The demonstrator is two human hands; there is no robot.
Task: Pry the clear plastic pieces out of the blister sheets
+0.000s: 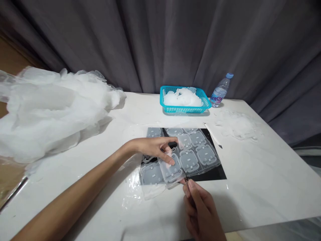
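Observation:
My left hand (157, 147) reaches over from the left, its thumb on a translucent, rounded-square plastic piece (173, 172) with small raised marks. The index finger stretches across the clear sheet behind. My right hand (200, 207) is closed round a slim dark tool (186, 181), its tip against the piece's lower right corner. Most of the tool is hidden in the fist, so its kind does not show. Under both lies a clear sheet of similar moulded squares (189, 160) on a black mat (218, 172). Another such square (151, 175) lies at the left.
A blue basket (185, 109) of white, flimsy scraps stands at the back beside a water bottle (219, 93). A large heap of white film (55, 107) covers the left side. A white-handled cutter (213, 135) and loose scraps (238, 124) lie right on the white table (271, 180).

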